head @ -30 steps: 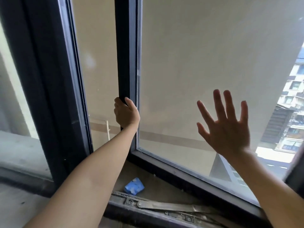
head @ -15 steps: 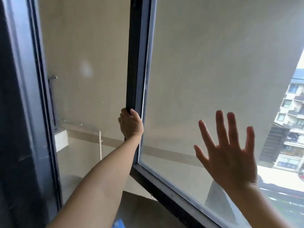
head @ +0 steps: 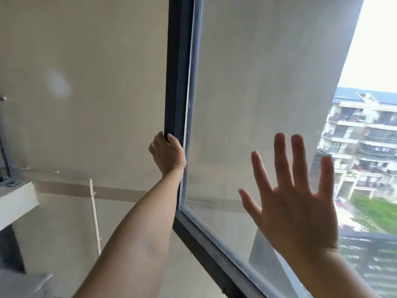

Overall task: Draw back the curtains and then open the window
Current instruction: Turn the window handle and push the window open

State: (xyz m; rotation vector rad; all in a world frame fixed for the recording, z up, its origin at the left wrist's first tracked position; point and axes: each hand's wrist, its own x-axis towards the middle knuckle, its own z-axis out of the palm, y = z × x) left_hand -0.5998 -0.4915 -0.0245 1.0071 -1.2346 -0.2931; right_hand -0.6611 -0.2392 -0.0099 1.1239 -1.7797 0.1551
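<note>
The window sash (head: 180, 67) has a dark grey frame and a large glass pane (head: 257, 82), and it stands swung outward. My left hand (head: 166, 153) is wrapped around the sash's left vertical edge, arm stretched out through the opening. My right hand (head: 294, 203) is spread flat, fingers apart, against or just in front of the pane at lower right. No curtain is in view.
Beyond the opening is a beige outer wall (head: 86, 82) with a thin white pipe (head: 94, 211) running down it and a white ledge (head: 15, 201) at the left. Apartment blocks (head: 365, 147) and a lawn lie far below at right.
The sash has swung further outward with my left hand on its edge. The fixed frame and sill with the blue object have slid out of view as the view pushed forward.
</note>
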